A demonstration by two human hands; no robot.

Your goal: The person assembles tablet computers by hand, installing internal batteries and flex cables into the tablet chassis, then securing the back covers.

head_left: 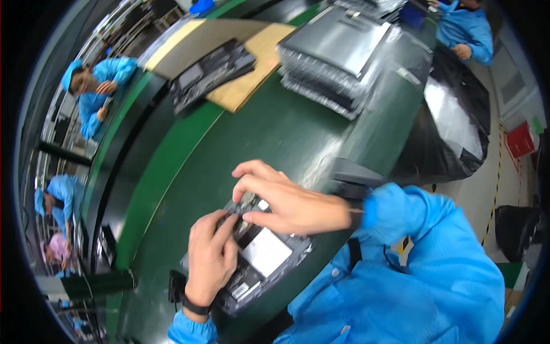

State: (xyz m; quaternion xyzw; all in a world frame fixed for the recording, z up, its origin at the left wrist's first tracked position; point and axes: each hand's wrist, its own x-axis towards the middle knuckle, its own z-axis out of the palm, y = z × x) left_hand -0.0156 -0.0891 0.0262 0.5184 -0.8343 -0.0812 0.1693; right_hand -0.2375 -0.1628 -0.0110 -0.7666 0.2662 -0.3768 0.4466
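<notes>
A flat black electronic device (252, 275) lies opened on the green bench, its inner parts showing and a pale rectangular panel (267, 252) set in it. My left hand (211, 252) rests over the left side of the device, fingers bent and drawn together at its upper part; what they hold, if anything, is hidden. Above that same part hovers my right hand (286, 200), its fingers curved and apart, the thumb pointing to the left fingertips. Nothing shows between the right fingers. Both hands cover some of the device's upper parts.
Farther along the green bench (229, 143) stands a tall stack of dark panels in silvery wrap (326, 63). Left of it, black device parts (212, 71) lie on brown cardboard (246, 86). Co-workers in blue sit at left; another person (467, 34) stands at upper right, near black sheeting (447, 126).
</notes>
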